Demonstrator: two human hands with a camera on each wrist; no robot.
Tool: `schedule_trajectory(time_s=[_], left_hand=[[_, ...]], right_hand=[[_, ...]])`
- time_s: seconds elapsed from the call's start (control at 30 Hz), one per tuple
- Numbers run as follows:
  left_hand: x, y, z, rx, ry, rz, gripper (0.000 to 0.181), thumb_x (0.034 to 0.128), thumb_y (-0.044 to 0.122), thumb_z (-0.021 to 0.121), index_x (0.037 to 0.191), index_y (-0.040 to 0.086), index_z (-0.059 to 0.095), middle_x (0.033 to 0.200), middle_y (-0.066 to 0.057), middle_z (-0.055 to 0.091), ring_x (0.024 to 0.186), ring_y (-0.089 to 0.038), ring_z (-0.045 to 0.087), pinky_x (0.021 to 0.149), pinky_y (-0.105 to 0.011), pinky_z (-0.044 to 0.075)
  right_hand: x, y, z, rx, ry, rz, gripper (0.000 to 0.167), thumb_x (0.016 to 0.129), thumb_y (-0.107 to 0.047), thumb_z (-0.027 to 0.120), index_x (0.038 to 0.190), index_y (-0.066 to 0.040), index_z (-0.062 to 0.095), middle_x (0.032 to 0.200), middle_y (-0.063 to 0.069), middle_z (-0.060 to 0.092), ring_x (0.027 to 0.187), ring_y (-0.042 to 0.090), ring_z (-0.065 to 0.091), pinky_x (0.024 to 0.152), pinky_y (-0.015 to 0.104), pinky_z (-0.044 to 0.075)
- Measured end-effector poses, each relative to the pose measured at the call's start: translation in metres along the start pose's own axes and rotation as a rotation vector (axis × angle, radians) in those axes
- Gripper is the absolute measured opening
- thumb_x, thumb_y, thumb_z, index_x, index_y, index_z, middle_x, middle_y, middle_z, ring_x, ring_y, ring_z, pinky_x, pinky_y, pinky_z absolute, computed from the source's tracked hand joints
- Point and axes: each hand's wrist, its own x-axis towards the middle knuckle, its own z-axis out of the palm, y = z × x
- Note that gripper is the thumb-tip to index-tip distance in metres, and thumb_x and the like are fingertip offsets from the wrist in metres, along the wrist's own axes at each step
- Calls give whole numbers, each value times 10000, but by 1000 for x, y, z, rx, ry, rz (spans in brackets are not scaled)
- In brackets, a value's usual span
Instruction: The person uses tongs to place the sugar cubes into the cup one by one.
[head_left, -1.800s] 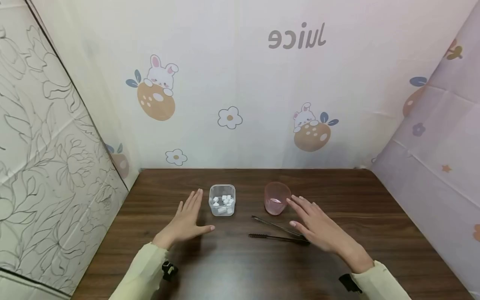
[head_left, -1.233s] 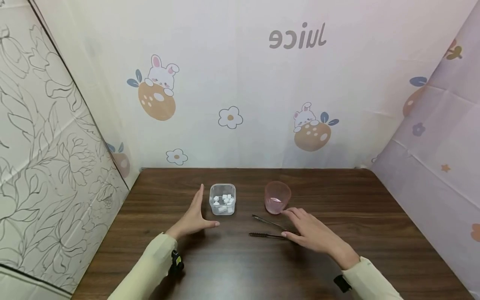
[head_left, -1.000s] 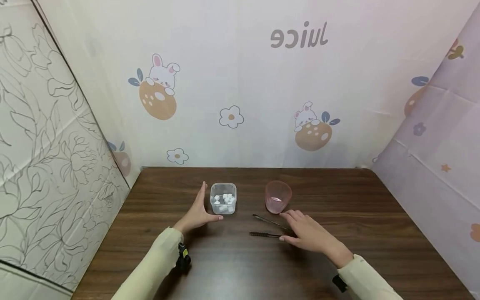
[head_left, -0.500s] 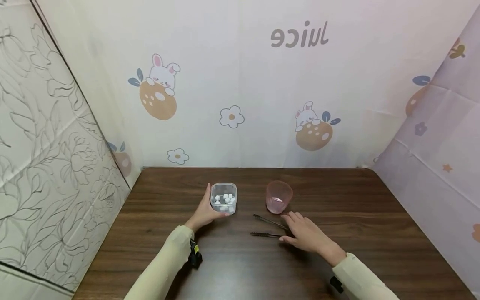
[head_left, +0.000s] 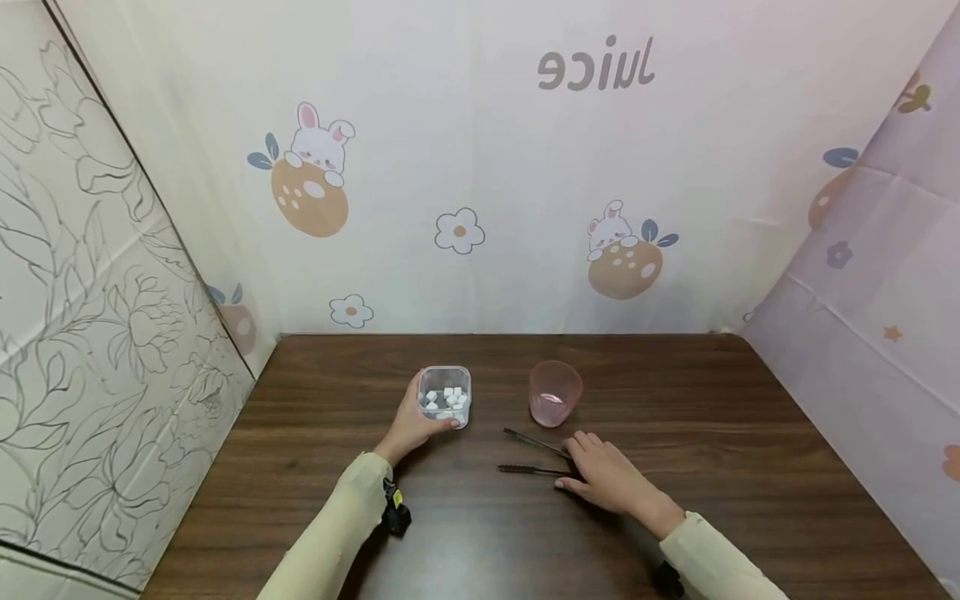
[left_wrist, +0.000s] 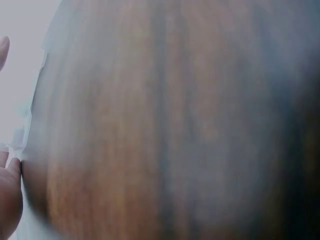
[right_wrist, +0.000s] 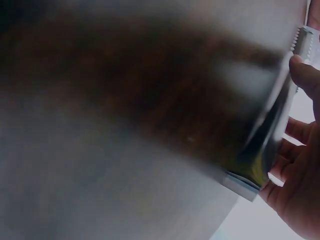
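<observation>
My left hand [head_left: 407, 427] grips a small clear plastic container [head_left: 446, 372] from its left side, thumb across the front and fingers behind. Several white cubes [head_left: 453, 394] lie inside it. On the right, my right hand [head_left: 609, 478] holds a pair of metal tongs [head_left: 529, 470] near the joined end, their two toothed tips spread apart and pointing left. In the right wrist view the thumb presses one arm of the tongs [right_wrist: 270, 127], with the fingers on the other side. The left wrist view catches only part of the left hand [left_wrist: 9, 197] at its edge.
A pink translucent cup [head_left: 555, 398] stands upright behind the tongs, right of the container. All of it rests on a dark wood-grain table [head_left: 360, 367]. A printed cloth wall [head_left: 525, 167] closes off the back, with more cloth at both sides.
My left hand has moved right from beside the container and taken hold of it. The right hand has come down and left from near the cup onto the tongs.
</observation>
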Motion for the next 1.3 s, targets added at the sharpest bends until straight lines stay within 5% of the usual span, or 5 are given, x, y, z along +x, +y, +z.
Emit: schedule_trajectory(time_s=[0.6, 0.9, 1.3], left_hand=[[3, -2, -2, -32, -56, 37, 1050, 610, 54, 891, 1457, 26, 270, 1328, -199, 464, 1181, -334, 453, 1021, -485, 320], [2, -5, -2, -52, -56, 28, 1043, 598, 43, 897, 1451, 60, 298, 1314, -189, 487, 1166, -319, 473, 1017, -459, 333], [1, 0, -2, -77, -59, 33, 1044, 612, 6, 882, 1464, 26, 278, 1356, -221, 450, 1211, -358, 438, 1040, -488, 299]], right_hand=[[-1, -1, 2, -55, 105, -86, 311, 862, -260, 706, 1010, -36, 549, 873, -5, 449, 783, 183, 482, 559, 314, 398], [-1, 2, 8, -46, 87, -91, 281, 893, -257, 668, 997, -34, 532, 844, -17, 429, 756, 178, 475, 565, 326, 407], [0, 0, 5, -108, 184, -149, 278, 884, -214, 683, 998, -13, 528, 818, -3, 460, 727, 171, 492, 577, 329, 430]])
